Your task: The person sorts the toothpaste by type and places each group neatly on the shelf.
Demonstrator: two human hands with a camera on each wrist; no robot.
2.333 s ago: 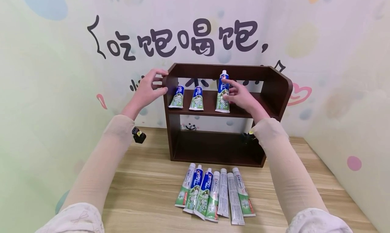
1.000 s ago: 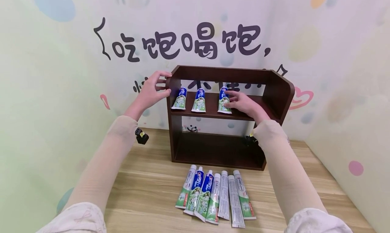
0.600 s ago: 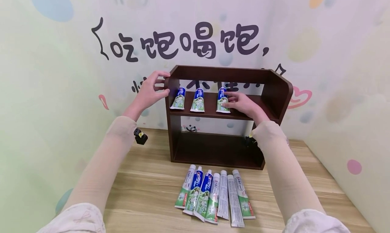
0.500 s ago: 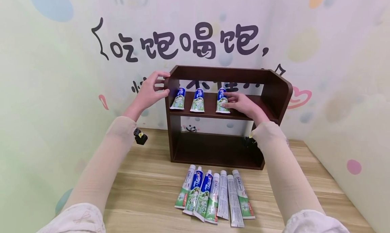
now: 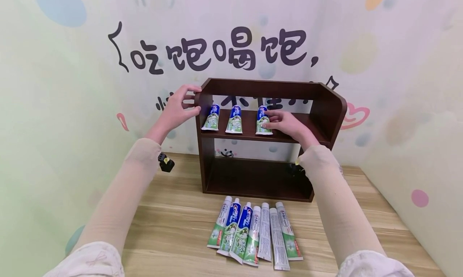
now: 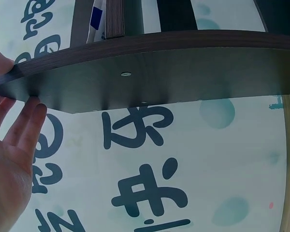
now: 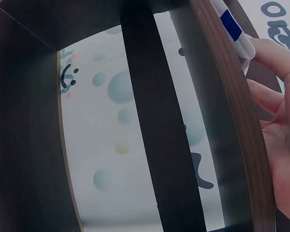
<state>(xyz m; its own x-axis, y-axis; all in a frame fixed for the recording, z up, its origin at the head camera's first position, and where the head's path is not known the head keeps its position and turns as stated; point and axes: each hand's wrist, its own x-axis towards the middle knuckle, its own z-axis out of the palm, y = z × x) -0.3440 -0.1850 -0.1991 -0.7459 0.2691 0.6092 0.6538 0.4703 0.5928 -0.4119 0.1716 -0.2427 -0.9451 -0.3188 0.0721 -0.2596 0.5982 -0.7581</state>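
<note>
My left hand (image 5: 175, 110) grips the left side panel of a dark brown two-tier shelf (image 5: 249, 136), thumb on one face and fingers on the other in the left wrist view. On the upper tier my right hand (image 5: 286, 123) pinches a blue-and-green toothpaste tube (image 5: 261, 119) from its right side. That tube leans back, its crimped end at the tier's front edge. Two matching tubes, one at the far left (image 5: 212, 118) and one in the middle (image 5: 235, 120), lie the same way. In the right wrist view only the end of a tube (image 7: 232, 29) shows by the fingertips.
Several toothpaste tubes (image 5: 253, 234) lie side by side on the wooden table (image 5: 170, 228) in front of the shelf, some blue and green, others white and green or plain-backed. The lower tier (image 5: 253, 176) is dark brown. A printed wall (image 5: 152, 11) stands close behind.
The right-hand tube stood taller with its cap showing; it has tilted back and down onto the upper tier, with a slight shift left lately. My left hand stays on the side panel.
</note>
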